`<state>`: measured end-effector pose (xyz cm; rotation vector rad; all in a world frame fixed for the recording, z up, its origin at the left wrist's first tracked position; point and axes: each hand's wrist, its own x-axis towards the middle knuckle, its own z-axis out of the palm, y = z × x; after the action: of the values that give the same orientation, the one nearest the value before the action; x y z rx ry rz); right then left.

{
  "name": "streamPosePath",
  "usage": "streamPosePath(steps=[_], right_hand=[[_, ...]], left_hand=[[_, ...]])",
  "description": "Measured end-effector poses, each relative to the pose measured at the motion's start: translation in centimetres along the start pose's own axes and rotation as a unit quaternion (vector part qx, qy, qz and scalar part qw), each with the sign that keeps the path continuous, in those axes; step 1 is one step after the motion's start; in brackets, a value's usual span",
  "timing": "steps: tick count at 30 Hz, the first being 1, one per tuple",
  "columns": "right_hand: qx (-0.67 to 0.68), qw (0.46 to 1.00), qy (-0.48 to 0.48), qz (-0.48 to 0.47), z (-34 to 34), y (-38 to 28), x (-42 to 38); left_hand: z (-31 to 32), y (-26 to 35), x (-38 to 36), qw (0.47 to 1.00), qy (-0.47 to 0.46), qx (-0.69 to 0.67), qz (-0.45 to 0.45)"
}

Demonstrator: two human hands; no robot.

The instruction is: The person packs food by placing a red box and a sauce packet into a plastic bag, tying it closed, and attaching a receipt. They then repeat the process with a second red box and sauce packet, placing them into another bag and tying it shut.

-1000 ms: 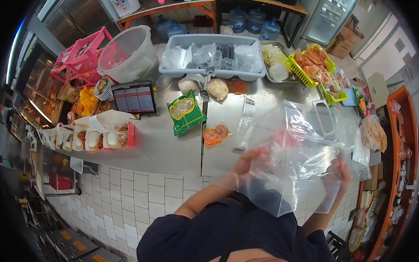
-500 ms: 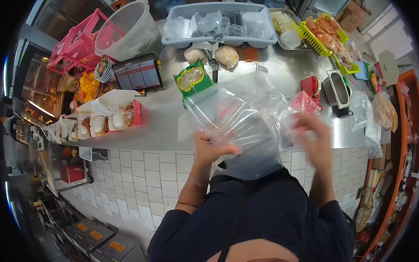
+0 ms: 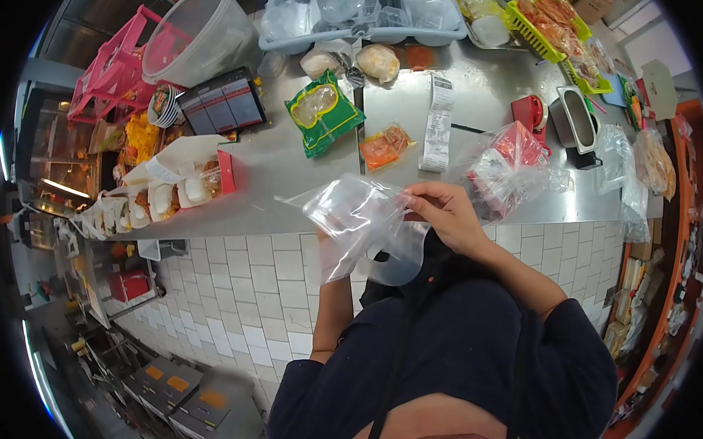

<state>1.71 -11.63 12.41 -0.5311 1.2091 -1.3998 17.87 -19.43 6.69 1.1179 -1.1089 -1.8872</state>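
Clear plastic bag (image 3: 359, 220) in both hands

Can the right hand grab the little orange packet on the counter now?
Probably not straight away. The right hand is pinching the clear plastic bag, so its fingers are busy. The orange packet lies uncovered on the steel counter just beyond, with nothing blocking the way.

You wore a dark navy top with sleeves pushed above the elbows (forearms bare) and 1 thin dark strap.
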Motion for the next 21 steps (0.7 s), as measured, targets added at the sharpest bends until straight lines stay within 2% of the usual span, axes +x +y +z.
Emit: streamPosePath(steps=[1, 2, 3, 4, 5, 6, 7, 8, 9, 10, 11, 12, 13, 15, 16, 17, 18, 19, 20, 21], right_hand=[[0.041, 0.999, 0.011, 0.006, 0.1, -0.1, 0.1], [0.044, 0.999, 0.005, 0.010, -0.1, -0.1, 0.2], [0.219, 0.971, -0.029, 0.095, -0.7, -0.1, 0.3], [0.384, 0.904, -0.062, 0.178, -1.4, -0.3, 0.5], [0.384, 0.903, -0.069, 0.183, -2.2, -0.6, 0.6], [0.438, 0.862, -0.128, 0.220, -3.2, -0.8, 0.6], [0.490, 0.813, -0.185, 0.257, -3.5, -0.9, 0.6], [0.365, 0.871, -0.090, 0.316, -2.5, -2.7, -0.3], [0.366, 0.867, -0.098, 0.325, -2.0, -2.2, -0.4], [0.243, 0.922, -0.182, 0.240, -1.8, -1.8, -0.5], [0.112, 0.946, -0.266, 0.148, -1.6, -1.8, -0.3], [0.010, 0.949, -0.289, 0.121, -0.5, -3.3, 0.1], [0.008, 0.943, -0.308, 0.129, -0.1, -3.4, 0.7], [-0.189, 0.956, -0.223, -0.012, 0.5, -3.3, 1.9], [-0.259, 0.945, -0.190, -0.058, 0.3, -2.9, 2.2], [-0.258, 0.943, -0.200, -0.062, 0.1, -2.6, 3.1], [-0.278, 0.939, -0.167, -0.114, -0.1, -1.9, 3.5], [-0.293, 0.934, -0.135, -0.156, -0.1, -1.0, 3.3], [-0.269, 0.947, -0.080, -0.155, 0.2, -0.7, 4.1], [-0.259, 0.951, -0.089, -0.144, 0.4, 0.0, 4.6]], left_hand=[[-0.4, 0.0, -0.5, 1.000, 0.008, 0.001, 0.000], [-0.5, 0.9, -1.2, 0.985, 0.008, -0.172, -0.002], [-0.3, 2.0, -1.9, 0.941, 0.007, -0.340, 0.000], [0.4, 3.9, -2.5, 0.908, 0.086, -0.403, -0.080], [-0.9, 3.4, -2.9, 0.908, 0.092, -0.403, -0.074], [-3.4, 2.3, -3.5, 0.945, -0.032, -0.325, 0.024], [-5.6, 2.2, -4.1, 0.953, -0.152, -0.235, 0.116], [-6.5, 4.5, -4.5, 0.978, -0.104, 0.093, 0.158], [-6.9, 5.9, -4.5, 0.964, -0.032, 0.174, 0.200], [-6.9, 6.8, -4.2, 0.937, 0.042, 0.252, 0.239], [-6.2, 7.3, -3.4, 0.922, 0.159, 0.264, 0.235], [-5.6, 7.7, -2.4, 0.893, 0.277, 0.271, 0.229], [-5.4, 6.9, -1.3, 0.886, 0.297, 0.273, 0.228], [-5.5, 5.0, 0.5, 0.774, 0.438, 0.322, 0.325], [-5.7, 5.5, 0.5, 0.766, 0.447, 0.322, 0.332], [-5.6, 6.1, 0.1, 0.773, 0.447, 0.335, 0.301], [-5.5, 6.3, -0.7, 0.780, 0.444, 0.353, 0.262], [-5.4, 6.3, -0.2, 0.716, 0.409, 0.472, 0.312], [-5.1, 6.3, 0.2, 0.638, 0.359, 0.584, 0.351], [-3.5, 6.6, -0.3, 0.622, 0.335, 0.621, 0.340]])
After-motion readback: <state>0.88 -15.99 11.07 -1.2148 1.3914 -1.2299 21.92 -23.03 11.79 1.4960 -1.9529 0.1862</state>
